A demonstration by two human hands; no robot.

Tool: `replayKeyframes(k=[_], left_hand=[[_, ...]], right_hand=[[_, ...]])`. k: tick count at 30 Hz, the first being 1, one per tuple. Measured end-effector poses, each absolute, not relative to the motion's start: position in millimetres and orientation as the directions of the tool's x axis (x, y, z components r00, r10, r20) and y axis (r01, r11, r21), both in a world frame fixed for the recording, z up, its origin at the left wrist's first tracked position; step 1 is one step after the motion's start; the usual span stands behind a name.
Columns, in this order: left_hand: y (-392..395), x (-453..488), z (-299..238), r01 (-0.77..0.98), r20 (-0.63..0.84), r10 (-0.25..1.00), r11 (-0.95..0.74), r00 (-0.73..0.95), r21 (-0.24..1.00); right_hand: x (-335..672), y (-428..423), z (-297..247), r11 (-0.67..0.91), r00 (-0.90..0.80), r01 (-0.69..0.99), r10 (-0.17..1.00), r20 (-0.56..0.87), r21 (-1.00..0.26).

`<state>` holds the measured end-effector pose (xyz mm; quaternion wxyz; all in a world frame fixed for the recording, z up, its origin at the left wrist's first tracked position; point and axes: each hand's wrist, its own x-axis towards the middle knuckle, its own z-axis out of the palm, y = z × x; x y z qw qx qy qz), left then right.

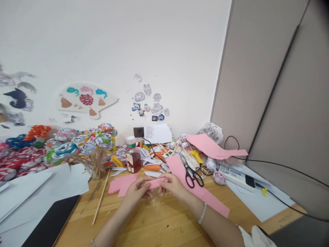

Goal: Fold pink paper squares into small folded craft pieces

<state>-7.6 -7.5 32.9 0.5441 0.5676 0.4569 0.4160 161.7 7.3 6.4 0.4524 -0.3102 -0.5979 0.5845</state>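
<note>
Between my two hands a small piece of pink paper (155, 183) is held just above the wooden table (154, 223). My left hand (138, 190) pinches its left end, and my right hand (171, 185) pinches the right end. Flat pink paper pieces (123, 183) lie just left of my left hand. Beyond my right hand, black-handled scissors (191, 174) rest on a longer pink paper strip (213, 202), which passes partly behind my right forearm.
A bottle of dark red liquid (133, 157) stands behind my hands amid paper scraps. Paper flowers on sticks (88, 145) crowd the left. A wooden stick (101, 197), a black flat object (53, 223), white sheets (46, 188) and a white device (239, 176) lie about.
</note>
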Motion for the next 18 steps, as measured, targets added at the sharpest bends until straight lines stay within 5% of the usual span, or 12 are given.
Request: replayKeyframes(k=[10,18], left_hand=[[-8.4,-9.3,29.8,-0.047,-0.039,0.96,0.054,0.276,0.997],[-10.9,-4.5,26.2,0.031,-0.079,0.94,0.073,0.331,0.997]], right_hand=[[163.4,2.7,12.0,0.09,-0.408,-0.158,0.901,0.148,-0.983],[161.0,6.6,1.5,0.218,-0.41,0.047,0.894,0.181,-0.975]])
